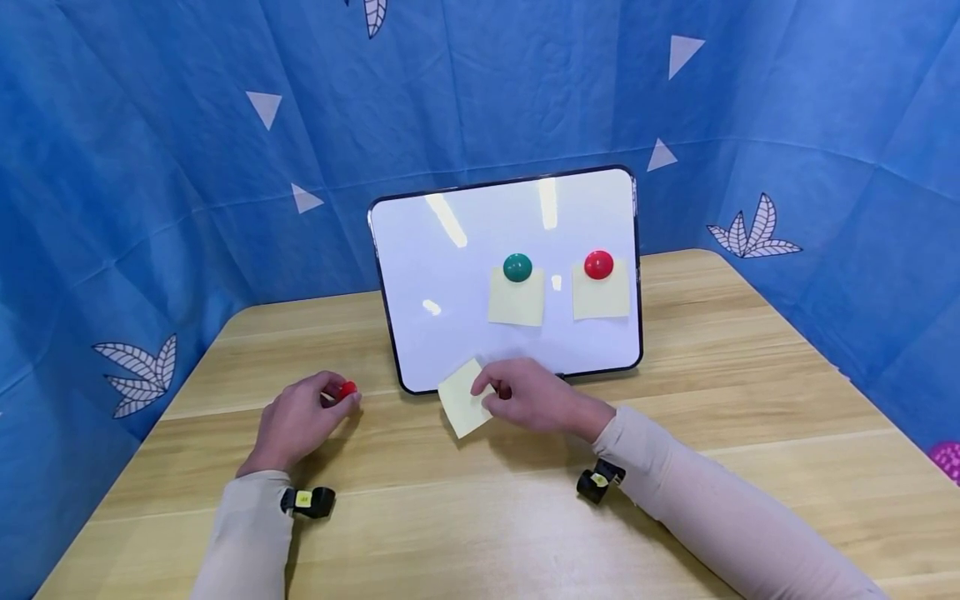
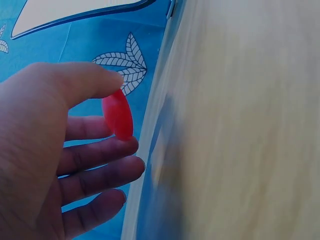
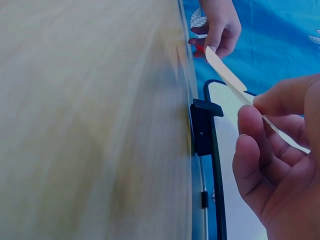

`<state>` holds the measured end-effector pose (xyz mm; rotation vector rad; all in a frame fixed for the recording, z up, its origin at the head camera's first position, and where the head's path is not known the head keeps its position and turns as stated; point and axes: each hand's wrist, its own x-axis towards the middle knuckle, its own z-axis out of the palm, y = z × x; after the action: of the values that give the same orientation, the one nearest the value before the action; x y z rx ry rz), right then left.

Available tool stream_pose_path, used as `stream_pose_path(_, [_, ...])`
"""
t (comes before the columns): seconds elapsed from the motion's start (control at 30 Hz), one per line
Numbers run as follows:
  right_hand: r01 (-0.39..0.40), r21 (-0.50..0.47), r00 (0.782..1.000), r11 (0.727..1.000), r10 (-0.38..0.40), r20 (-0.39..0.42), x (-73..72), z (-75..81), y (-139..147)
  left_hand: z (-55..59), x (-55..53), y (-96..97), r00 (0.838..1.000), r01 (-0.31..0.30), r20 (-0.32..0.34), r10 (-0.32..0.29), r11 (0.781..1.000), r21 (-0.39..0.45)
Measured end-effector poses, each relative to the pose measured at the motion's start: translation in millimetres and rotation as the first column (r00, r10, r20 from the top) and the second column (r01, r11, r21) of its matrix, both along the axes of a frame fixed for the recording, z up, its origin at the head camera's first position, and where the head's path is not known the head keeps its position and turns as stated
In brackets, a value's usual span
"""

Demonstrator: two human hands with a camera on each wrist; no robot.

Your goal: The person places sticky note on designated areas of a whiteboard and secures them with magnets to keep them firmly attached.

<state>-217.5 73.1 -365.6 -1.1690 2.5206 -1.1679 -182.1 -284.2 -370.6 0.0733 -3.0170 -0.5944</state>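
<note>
My left hand (image 1: pixel 300 418) pinches a red round magnet (image 2: pixel 118 115) between thumb and fingers, left of the whiteboard and over the table. In the left wrist view the magnet is seen edge-on. A pale yellow sticky note (image 1: pixel 462 400) is pinched by my right hand (image 1: pixel 534 395) in front of the whiteboard's lower edge; the right wrist view shows the note (image 3: pixel 227 75) slightly bent. On the whiteboard (image 1: pixel 442 292), a green magnet (image 1: pixel 517 267) sits at the top of one note (image 1: pixel 516 302). Another red magnet (image 1: pixel 598 265) sits atop a second note (image 1: pixel 602 298) to the right.
The whiteboard leans upright on a wooden table (image 1: pixel 465 533), with a black clip-like foot (image 3: pixel 204 127) at its lower edge. Behind and at both sides hangs a blue curtain (image 1: pixel 487 92) with white triangles and leaves. A pink object (image 1: pixel 947 458) shows at the right edge.
</note>
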Motion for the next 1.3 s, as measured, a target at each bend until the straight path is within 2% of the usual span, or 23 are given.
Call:
stream_pose_path(0.73, [0.044, -0.112, 0.995, 0.993, -0.053, -0.085, 0.2, -0.6, 1, 4.5, -1.0, 9.3, 0.999, 0.003, -0.032, -0.003, 1.0, -0.001])
stream_pose_path(1.13, [0.067, -0.13, 0.993, 0.989, -0.079, -0.088, 0.7, 0.9, 2, 2.4, 0.6, 12.2, 0.991, 0.012, -0.131, -0.012, 1.0, -0.002])
stream_pose_path(1.3, [0.067, -0.148, 0.992, 0.987, -0.082, -0.098, -0.3, 1.0, 3, 2.9, 1.4, 14.4, 0.989, 0.013, -0.15, -0.012, 1.0, 0.005])
